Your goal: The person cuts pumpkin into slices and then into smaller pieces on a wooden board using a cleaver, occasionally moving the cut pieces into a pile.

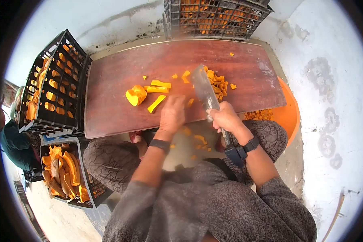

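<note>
My right hand [226, 117] is closed around the handle of a cleaver [203, 85], its broad blade angled over the reddish-brown board [121, 117]. Right beside the blade lies a heap of diced pumpkin [219, 85]. My left hand [174, 114], smeared by motion, hovers at the board's near edge, and its fingers cannot be made out. Close to it on the left are a pumpkin strip [156, 103], two more strips [159, 86] and a larger pumpkin chunk [136, 95]. A small pumpkin piece [190, 102] lies between my hands.
Black crates of pumpkin stand at the left [64, 80] and behind the board [218, 18]. A lower crate [94, 189] holds long pumpkin slices. An orange tub [291, 109] with diced pumpkin sits under the right end. Fallen bits lie on the floor [181, 155]. Another person's dark sleeve [14, 141] shows far left.
</note>
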Available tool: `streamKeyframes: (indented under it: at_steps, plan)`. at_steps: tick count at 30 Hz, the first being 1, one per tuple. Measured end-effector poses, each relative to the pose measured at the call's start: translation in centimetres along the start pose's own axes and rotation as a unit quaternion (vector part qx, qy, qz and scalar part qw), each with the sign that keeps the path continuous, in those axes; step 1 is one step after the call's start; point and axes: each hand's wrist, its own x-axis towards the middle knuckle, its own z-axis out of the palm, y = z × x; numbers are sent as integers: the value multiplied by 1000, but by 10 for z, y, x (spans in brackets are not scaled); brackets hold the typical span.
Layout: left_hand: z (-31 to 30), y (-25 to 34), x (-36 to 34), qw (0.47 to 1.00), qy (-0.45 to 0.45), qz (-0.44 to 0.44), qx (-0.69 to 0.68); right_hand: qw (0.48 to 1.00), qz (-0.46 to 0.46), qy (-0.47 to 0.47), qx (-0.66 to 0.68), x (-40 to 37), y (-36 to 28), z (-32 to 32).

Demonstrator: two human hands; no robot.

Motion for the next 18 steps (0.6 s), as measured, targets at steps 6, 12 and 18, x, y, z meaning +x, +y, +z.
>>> streamKeyframes:
  at_steps: [6, 12, 18]
  plan:
    - [-28, -18, -1, 984, 62, -32, 163, 995, 14, -87, -46, -7, 9, 17]
    - [-35, -27, -10, 957, 32, -144, 251, 995, 19, -60, -74, -5, 10, 8]
    - [-24, -25, -9, 973, -25, -116, 197, 994, 31, 13, -104, -7, 3, 3]
